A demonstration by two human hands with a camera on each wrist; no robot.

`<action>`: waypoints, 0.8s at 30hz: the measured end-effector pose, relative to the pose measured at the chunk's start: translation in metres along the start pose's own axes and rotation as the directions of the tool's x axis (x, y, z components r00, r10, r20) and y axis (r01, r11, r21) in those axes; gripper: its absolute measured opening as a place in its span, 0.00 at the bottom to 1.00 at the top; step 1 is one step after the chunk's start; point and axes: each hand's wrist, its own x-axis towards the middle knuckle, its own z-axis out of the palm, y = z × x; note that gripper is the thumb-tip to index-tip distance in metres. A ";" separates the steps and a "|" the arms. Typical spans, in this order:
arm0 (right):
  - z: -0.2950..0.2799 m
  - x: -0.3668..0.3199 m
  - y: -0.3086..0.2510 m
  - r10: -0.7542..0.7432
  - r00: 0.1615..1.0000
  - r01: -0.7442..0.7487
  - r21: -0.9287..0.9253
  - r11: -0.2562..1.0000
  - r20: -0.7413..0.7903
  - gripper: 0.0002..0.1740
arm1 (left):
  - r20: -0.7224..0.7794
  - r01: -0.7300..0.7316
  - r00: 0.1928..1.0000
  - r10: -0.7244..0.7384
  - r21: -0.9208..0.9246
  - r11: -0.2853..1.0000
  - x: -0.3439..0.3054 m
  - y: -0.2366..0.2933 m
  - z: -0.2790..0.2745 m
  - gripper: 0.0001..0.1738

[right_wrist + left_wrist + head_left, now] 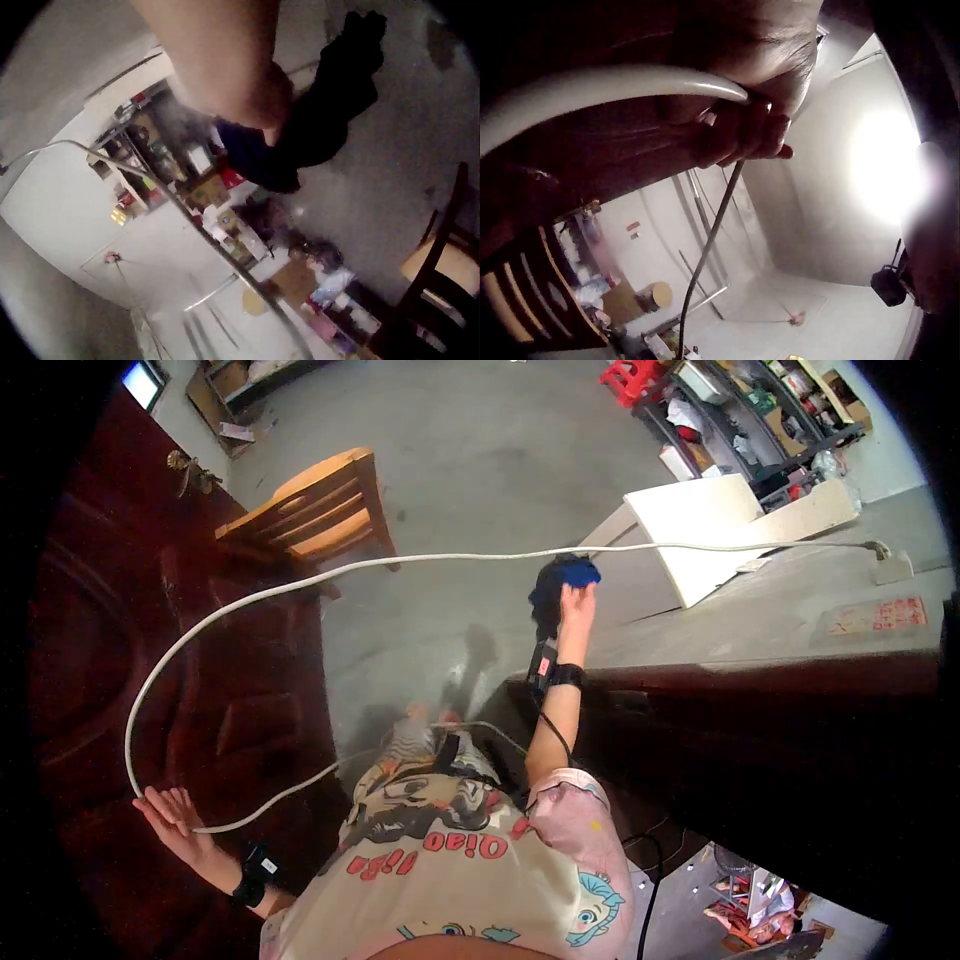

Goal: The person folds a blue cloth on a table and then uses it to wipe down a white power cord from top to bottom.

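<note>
My left hand grips a long white cable in front of the dark red door. From that hand the cable arcs up and across to the right, while another stretch drops toward my legs. In the left wrist view, curled fingers wrap around it. Reaching forward, my right hand holds a bunched dark blue cloth just below the cable. The right wrist view shows the cloth hanging from my fingers, with the cable passing apart from it.
At its right end the cable meets a white fitting at the wall. A wooden chair stands beside the door. White furniture sits ahead to the right, before cluttered shelves. A dark-fronted counter runs along my right.
</note>
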 end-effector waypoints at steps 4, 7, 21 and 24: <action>0.036 0.033 -0.032 0.619 0.784 -0.332 0.810 0.484 -0.048 0.21 | 0.042 -0.007 0.999 0.009 -0.037 0.999 0.011 -0.006 0.003 0.23; 0.045 0.034 -0.047 0.539 0.839 -0.213 0.869 0.446 -0.071 0.21 | 0.082 0.015 0.997 -0.013 -0.024 1.000 0.033 -0.013 0.018 0.23; 0.077 0.016 -0.089 0.348 0.934 -0.242 0.582 0.777 -0.076 0.14 | -0.126 0.172 0.984 -0.127 0.481 0.859 0.130 -0.076 0.048 0.21; 0.081 0.014 -0.103 0.339 0.934 -0.176 0.684 0.708 -0.111 0.15 | -0.299 0.329 0.940 -0.165 0.664 0.672 0.131 -0.106 0.049 0.32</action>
